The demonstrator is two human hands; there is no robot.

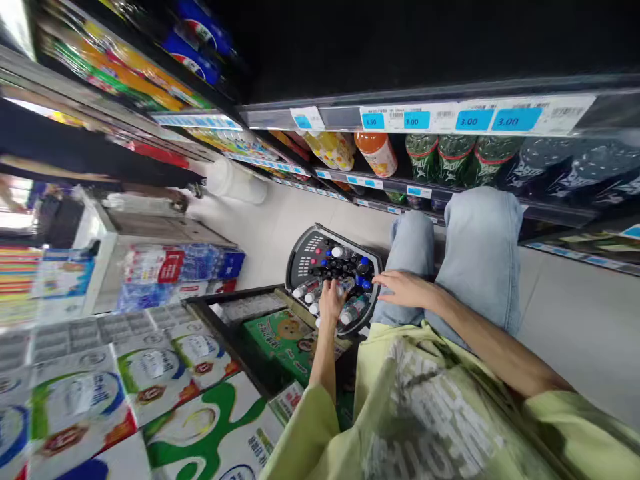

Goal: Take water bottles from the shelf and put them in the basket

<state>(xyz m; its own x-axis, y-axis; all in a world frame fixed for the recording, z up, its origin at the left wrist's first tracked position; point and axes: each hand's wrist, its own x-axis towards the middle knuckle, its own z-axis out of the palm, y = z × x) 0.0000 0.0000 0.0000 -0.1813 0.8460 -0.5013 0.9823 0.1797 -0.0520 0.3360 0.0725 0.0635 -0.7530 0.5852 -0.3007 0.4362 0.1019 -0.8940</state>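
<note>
A dark grey shopping basket (pixel 295 257) stands on the floor, packed with bottles in white, blue, red and black caps. My left hand (pixel 331 303) reaches down into it, fingers curled round a clear bottle (pixel 345 287) among others; the fingertips are partly hidden. Beside it lies another clear bottle with a white cap (pixel 354 310). A blue-capped bottle (pixel 364 267) is at the basket's right side. My right hand (pixel 403 288) is held flat near the basket's right rim and over my knee, fingers stretched out, with nothing in it.
Shelves of drinks run along the top, with an orange-capped bottle (pixel 377 153) and green bottles (pixel 453 157) on one. Stacked cartons (pixel 200 427) and a green box (pixel 280 340) flank the basket. A white bin (pixel 235 180) and a person's dark-clothed leg (pixel 100 147) are further off.
</note>
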